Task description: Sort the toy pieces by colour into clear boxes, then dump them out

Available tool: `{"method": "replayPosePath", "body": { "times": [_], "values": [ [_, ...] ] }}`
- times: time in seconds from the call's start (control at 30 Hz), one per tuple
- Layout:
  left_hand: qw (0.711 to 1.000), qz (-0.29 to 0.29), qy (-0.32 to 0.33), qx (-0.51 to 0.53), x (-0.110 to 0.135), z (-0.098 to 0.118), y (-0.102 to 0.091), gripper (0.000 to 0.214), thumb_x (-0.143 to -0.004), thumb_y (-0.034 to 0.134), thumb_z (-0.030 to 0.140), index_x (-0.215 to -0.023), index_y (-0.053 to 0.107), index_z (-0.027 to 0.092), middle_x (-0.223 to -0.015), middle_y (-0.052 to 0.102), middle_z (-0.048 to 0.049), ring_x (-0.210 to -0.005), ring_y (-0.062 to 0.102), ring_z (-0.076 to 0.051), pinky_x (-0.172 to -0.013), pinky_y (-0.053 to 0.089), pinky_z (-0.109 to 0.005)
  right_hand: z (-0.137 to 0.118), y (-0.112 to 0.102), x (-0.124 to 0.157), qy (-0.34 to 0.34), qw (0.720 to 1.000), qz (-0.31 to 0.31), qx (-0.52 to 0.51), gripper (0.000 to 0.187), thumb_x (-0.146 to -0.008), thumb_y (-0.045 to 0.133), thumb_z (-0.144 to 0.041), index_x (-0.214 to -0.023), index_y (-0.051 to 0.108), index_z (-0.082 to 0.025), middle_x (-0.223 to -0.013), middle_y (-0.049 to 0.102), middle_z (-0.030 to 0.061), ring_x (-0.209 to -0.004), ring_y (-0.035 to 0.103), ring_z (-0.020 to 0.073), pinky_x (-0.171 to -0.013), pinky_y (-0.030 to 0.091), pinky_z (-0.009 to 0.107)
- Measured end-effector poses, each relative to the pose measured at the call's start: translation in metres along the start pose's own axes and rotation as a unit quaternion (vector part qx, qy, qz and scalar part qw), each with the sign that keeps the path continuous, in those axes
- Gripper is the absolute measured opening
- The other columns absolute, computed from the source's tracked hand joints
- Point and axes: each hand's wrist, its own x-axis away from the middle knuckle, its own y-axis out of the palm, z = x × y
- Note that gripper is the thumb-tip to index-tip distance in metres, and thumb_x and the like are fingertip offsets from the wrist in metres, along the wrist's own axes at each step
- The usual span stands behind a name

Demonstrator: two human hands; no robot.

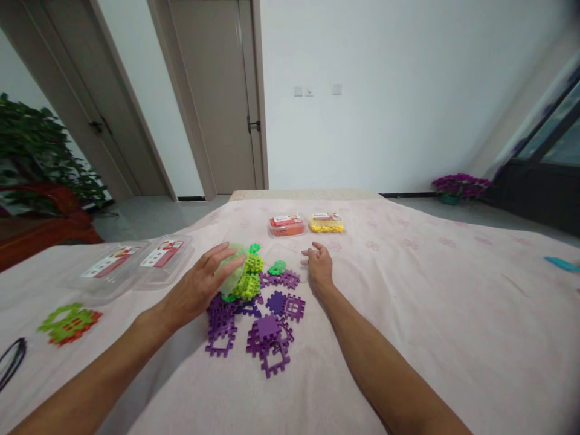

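Observation:
A heap of purple interlocking plastic pieces (pixel 267 329) lies on the pink cloth between my arms. Behind it sit lime-green pieces (pixel 250 275) and a clear plastic bag (pixel 232 269) with green pieces inside. My left hand (pixel 202 284) rests against that bag, fingers stretched over it and touching it. My right hand (pixel 319 266) lies on the cloth to the right of the heap, fingers loosely curled, with nothing visible in it. A small green round piece (pixel 277 266) lies between the two hands.
Two clear lidded boxes (pixel 136 263) stand at the left, with a green and red flat piece (pixel 67 323) in front of them. An orange-filled box (pixel 286 225) and a yellow-filled box (pixel 326 223) stand further back. A teal object (pixel 562 263) lies at the far right.

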Motion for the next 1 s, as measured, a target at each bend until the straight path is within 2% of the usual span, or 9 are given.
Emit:
{"method": "replayPosePath", "body": {
  "times": [0.17,0.3,0.43,0.5,0.57,0.67,0.8,0.9,1.0],
  "values": [
    [1.0,-0.003,0.021,-0.009,-0.013,-0.003,-0.016,0.075,-0.079,0.041,-0.004,-0.143,0.047,0.035,-0.141,0.053,-0.0063,-0.143,0.037,-0.026,-0.119,0.032,-0.053,-0.007,-0.002,0.006,0.004,0.998,-0.052,-0.034,0.07,-0.067,0.057,-0.022,-0.135,0.047,-0.01,-0.104,0.074,0.0106,-0.062,0.067,0.0129,-0.063,0.052,0.026],
    [0.986,0.109,-0.123,0.022,-0.017,0.004,-0.01,0.075,-0.073,0.061,0.005,-0.142,0.045,0.03,-0.142,0.05,-0.0098,-0.142,0.037,-0.033,-0.118,0.03,-0.06,-0.009,0.002,0.01,-0.004,0.996,-0.054,-0.065,0.072,-0.068,0.056,-0.021,-0.138,0.044,-0.009,-0.111,0.073,0.0136,-0.064,0.068,0.0139,-0.064,0.054,0.028],
    [0.869,0.247,-0.361,0.233,-0.013,0.026,0.027,0.092,-0.066,0.08,0.024,-0.145,0.034,0.029,-0.144,0.044,-0.0119,-0.135,0.046,-0.033,-0.108,0.044,-0.06,-0.022,0.007,0.015,-0.112,0.993,-0.004,-0.029,0.055,-0.078,0.055,-0.026,-0.132,0.053,-0.012,-0.111,0.073,0.0116,-0.077,0.068,0.0159,-0.075,0.057,0.032],
    [0.799,0.258,-0.415,0.349,-0.011,0.038,0.049,0.089,-0.066,0.083,0.029,-0.141,0.035,0.031,-0.143,0.044,-0.0105,-0.131,0.051,-0.031,-0.106,0.045,-0.059,-0.035,0.008,0.022,-0.193,0.98,0.012,0.044,0.042,-0.084,0.053,-0.027,-0.124,0.061,-0.016,-0.111,0.074,0.0089,-0.087,0.068,0.0172,-0.083,0.056,0.034],
    [0.766,0.261,-0.433,0.397,-0.009,0.048,0.065,0.091,-0.063,0.086,0.03,-0.139,0.037,0.031,-0.144,0.044,-0.0114,-0.133,0.05,-0.032,-0.107,0.045,-0.059,-0.05,0.008,0.033,-0.286,0.95,0.005,0.122,0.033,-0.088,0.051,-0.025,-0.117,0.067,-0.019,-0.11,0.074,0.0075,-0.095,0.067,0.0184,-0.091,0.054,0.036],
    [0.771,0.244,-0.423,0.409,-0.006,0.057,0.076,0.091,-0.063,0.086,0.029,-0.139,0.035,0.031,-0.145,0.042,-0.0124,-0.134,0.049,-0.033,-0.106,0.046,-0.058,-0.073,0.01,0.056,-0.421,0.884,-0.071,0.191,0.033,-0.092,0.05,-0.019,-0.12,0.067,-0.022,-0.117,0.072,0.0066,-0.106,0.064,0.018,-0.099,0.05,0.035],
    [0.817,0.223,-0.405,0.345,-0.002,0.063,0.079,0.092,-0.066,0.082,0.024,-0.143,0.032,0.027,-0.145,0.041,-0.0155,-0.135,0.048,-0.033,-0.108,0.043,-0.057,-0.093,0.017,0.087,-0.487,0.819,-0.171,0.252,0.031,-0.096,0.051,-0.023,-0.124,0.065,-0.022,-0.126,0.068,0.0071,-0.11,0.062,0.019,-0.098,0.05,0.035],
    [0.835,0.206,-0.395,0.322,-0.001,0.069,0.077,0.089,-0.069,0.079,0.023,-0.145,0.031,0.022,-0.145,0.042,-0.0179,-0.134,0.047,-0.033,-0.109,0.042,-0.056,-0.098,0.024,0.102,-0.509,0.79,-0.205,0.275,0.031,-0.097,0.052,-0.029,-0.125,0.065,-0.022,-0.125,0.069,0.0084,-0.105,0.062,0.0205,-0.094,0.052,0.037],
    [0.82,0.183,-0.386,0.381,-0.001,0.072,0.071,0.085,-0.073,0.075,0.025,-0.146,0.031,0.022,-0.147,0.043,-0.0179,-0.131,0.051,-0.032,-0.106,0.046,-0.053,-0.096,0.028,0.109,-0.524,0.78,-0.21,0.272,0.03,-0.098,0.052,-0.031,-0.123,0.065,-0.022,-0.124,0.069,0.0083,-0.103,0.062,0.0205,-0.092,0.052,0.037]
  ]
}}
